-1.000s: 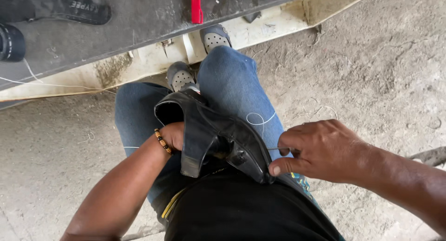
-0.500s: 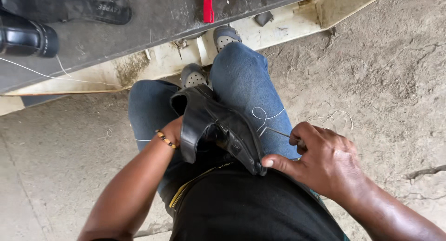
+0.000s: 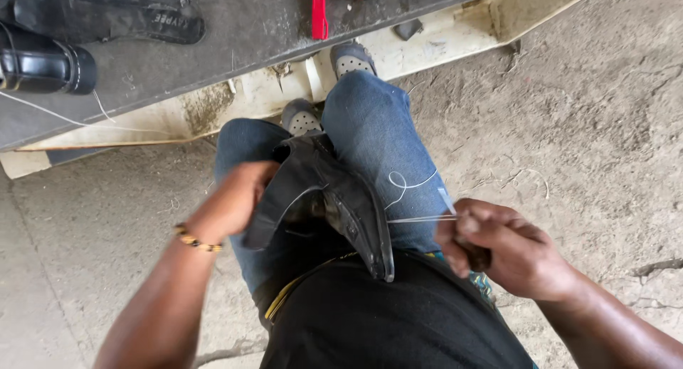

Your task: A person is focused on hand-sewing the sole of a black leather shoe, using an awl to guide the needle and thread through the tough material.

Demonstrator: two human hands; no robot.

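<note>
- At the far left edge of the grey workbench (image 3: 213,49), a black shoe (image 3: 46,64) lies on its side, with a flat black sandal (image 3: 114,17) beyond it near the back left corner.
- A thin white thread (image 3: 64,118) trails across the bench's front left part.
- The left hand (image 3: 231,202), with a beaded bracelet (image 3: 196,241) at the wrist, is closed on the left side of the black shoe upper (image 3: 324,198), fingers tucked under its edge.
- That shoe upper rests across the lap on the blue jeans (image 3: 370,134), sole edge turned up, well in front of the bench's front edge.
- A red tool handle (image 3: 319,12) lies on the bench near its front edge, above the knees.
- Two grey perforated clogs (image 3: 352,56) show on the feet just under the bench's front edge.
- A taut white sewing thread (image 3: 420,218) runs from the shoe upper's right edge to the right hand (image 3: 509,251).
- The right hand is clenched on that thread and on a dark tool handle (image 3: 475,255), just right of the shoe, over the right thigh.
</note>
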